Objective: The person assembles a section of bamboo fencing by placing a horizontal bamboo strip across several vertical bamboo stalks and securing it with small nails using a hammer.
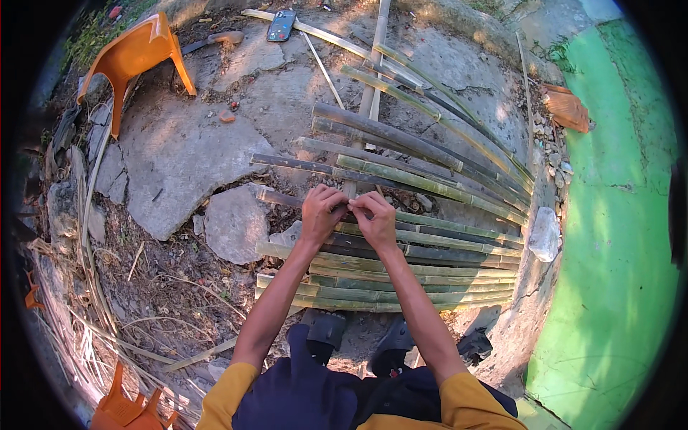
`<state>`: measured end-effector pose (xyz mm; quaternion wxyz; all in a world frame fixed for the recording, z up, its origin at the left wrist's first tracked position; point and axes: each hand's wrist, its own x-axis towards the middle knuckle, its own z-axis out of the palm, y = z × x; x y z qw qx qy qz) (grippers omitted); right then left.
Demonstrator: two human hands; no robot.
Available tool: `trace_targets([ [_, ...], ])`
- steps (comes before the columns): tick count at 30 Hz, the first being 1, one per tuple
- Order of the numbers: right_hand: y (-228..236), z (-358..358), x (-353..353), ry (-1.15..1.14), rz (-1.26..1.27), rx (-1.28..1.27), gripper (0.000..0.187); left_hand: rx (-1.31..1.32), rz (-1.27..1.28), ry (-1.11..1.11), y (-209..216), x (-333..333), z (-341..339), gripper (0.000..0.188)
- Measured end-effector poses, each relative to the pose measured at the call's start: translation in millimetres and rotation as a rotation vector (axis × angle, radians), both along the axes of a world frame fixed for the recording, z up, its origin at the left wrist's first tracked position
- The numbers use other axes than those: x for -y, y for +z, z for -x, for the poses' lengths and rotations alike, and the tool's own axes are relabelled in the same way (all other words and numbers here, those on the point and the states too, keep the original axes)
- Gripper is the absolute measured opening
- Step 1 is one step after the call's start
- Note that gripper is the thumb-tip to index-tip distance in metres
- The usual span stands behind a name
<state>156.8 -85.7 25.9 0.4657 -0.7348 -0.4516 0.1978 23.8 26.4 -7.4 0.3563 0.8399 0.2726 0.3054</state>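
Observation:
Several split bamboo slats point(401, 251) lie side by side on the ground, crossing a long upright bamboo strip point(373, 79). My left hand point(322, 210) and my right hand point(374, 217) meet at the crossing point, fingers pinched together on a slat and on something thin I cannot make out. Both forearms reach up from the lower edge, with yellow sleeves. My feet in dark sandals point(326, 330) rest just below the nearest slats.
An orange plastic chair point(136, 54) lies tipped at the upper left. A phone point(280, 25) and a tool point(215, 39) lie at the top. A green wall point(616, 236) runs along the right. Broken concrete slabs point(179, 158), a pale stone point(545, 233) and loose bamboo strips point(93, 244) surround the work.

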Motion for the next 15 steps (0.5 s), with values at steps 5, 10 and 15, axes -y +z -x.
trace_targets([
  [5, 30.2, 2.2, 8.4, 0.02, 0.007, -0.015, 0.022, 0.004, 0.079, 0.016, 0.6, 3.1, 3.1, 0.019],
  [10, 57.5, -51.2, 124.0, -0.449, 0.082, 0.088, 0.02, 0.026, 0.101, -0.004, 6.8, 5.7, -9.0, 0.018],
  [15, 42.9, -91.8, 344.4, -0.795, 0.608, 0.219, 0.012, 0.015, 0.065, 0.042, 13.2, -3.3, 5.0, 0.018],
])
